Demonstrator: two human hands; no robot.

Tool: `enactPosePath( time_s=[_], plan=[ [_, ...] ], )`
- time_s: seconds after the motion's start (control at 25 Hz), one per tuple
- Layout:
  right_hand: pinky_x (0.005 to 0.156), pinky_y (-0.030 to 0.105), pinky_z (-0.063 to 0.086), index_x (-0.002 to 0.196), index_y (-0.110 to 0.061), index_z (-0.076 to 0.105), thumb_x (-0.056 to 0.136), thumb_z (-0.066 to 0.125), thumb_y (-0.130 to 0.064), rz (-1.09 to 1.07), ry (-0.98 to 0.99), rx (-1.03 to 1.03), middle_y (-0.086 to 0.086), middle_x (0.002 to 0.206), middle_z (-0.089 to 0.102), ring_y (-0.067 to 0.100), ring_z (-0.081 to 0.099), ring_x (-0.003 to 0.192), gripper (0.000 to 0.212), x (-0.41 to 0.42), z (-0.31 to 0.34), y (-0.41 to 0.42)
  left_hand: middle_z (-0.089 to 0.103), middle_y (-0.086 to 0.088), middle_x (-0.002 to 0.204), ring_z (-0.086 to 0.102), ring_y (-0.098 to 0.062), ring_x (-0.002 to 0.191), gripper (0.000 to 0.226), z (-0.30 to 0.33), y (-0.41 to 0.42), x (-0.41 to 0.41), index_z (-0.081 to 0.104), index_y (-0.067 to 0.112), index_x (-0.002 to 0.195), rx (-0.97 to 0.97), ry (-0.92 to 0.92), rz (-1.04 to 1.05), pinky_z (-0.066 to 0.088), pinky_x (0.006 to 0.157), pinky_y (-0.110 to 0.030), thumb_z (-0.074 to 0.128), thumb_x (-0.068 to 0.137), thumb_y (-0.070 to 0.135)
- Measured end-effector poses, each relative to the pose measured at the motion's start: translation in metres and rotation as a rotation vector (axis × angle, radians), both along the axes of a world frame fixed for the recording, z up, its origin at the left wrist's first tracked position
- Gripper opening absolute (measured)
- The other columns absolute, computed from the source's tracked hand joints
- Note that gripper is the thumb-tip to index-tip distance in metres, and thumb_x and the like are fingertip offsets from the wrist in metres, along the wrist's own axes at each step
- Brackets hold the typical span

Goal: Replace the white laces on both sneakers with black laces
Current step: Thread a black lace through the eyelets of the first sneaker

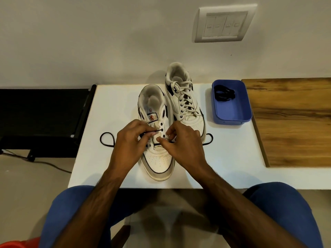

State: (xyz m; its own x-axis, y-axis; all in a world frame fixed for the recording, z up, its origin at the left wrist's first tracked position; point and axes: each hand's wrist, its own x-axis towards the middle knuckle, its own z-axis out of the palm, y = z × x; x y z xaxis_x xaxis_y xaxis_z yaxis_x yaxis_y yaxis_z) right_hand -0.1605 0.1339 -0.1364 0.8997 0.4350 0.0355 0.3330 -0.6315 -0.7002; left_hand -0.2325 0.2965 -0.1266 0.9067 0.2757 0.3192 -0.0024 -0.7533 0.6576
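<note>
Near white leather sneaker: thin black lace part-threaded, pinched by left hand and right hand | far white sneaker: white laces remain

In front of me a white switch plate on the wall, a wooden board right, a black stand left

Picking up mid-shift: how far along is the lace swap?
Near sneaker: white lace gone. Both hands, left and right, are threading its black lace through the lower eyelets. Far sneaker is still white-laced; its spare black lace waits in the blue tray.
</note>
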Motion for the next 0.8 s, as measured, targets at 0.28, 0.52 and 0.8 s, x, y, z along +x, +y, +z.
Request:
enactPosePath(
  time_s=[0.28,0.52,0.8],
  plan=[
    [0.088,0.044,0.052,0.091,-0.024,0.07,0.085,0.069,-0.037,-0.012,0.047,0.095,-0.017,0.076,0.066,0.006,0.064,0.075,0.014,-0.002,0.0,-0.003,0.051,0.004,0.092,0.048,-0.003,0.082,0.013,-0.009,-0.003,0.0,0.076,0.006,0.1,0.094,0.115,-0.036,0.039,0.073,-0.003,0.077,0.088,0.01],
    [0.056,0.022,0.053,0.091,-0.028,0.068,0.09,0.071,-0.027,-0.021,0.198,0.209,-0.021,0.078,0.065,0.0,0.065,0.076,0.003,0.0,-0.004,-0.011,0.056,-0.003,0.09,0.059,-0.016,0.081,0.011,-0.013,-0.005,0.004,0.075,0.007,0.097,0.131,0.078,-0.086,0.055,0.069,-0.035,0.076,0.089,0.014],
    [0.056,0.021,0.054,0.092,-0.032,0.065,0.091,0.07,-0.026,-0.01,0.212,0.241,-0.023,0.079,0.065,-0.005,0.064,0.082,0.008,0.001,-0.007,-0.012,0.055,0.0,0.086,0.055,-0.017,0.075,0.012,-0.015,-0.004,0.007,0.07,0.01,0.093,0.152,0.066,-0.142,0.048,0.062,-0.038,0.069,0.09,0.022]
  ],
)
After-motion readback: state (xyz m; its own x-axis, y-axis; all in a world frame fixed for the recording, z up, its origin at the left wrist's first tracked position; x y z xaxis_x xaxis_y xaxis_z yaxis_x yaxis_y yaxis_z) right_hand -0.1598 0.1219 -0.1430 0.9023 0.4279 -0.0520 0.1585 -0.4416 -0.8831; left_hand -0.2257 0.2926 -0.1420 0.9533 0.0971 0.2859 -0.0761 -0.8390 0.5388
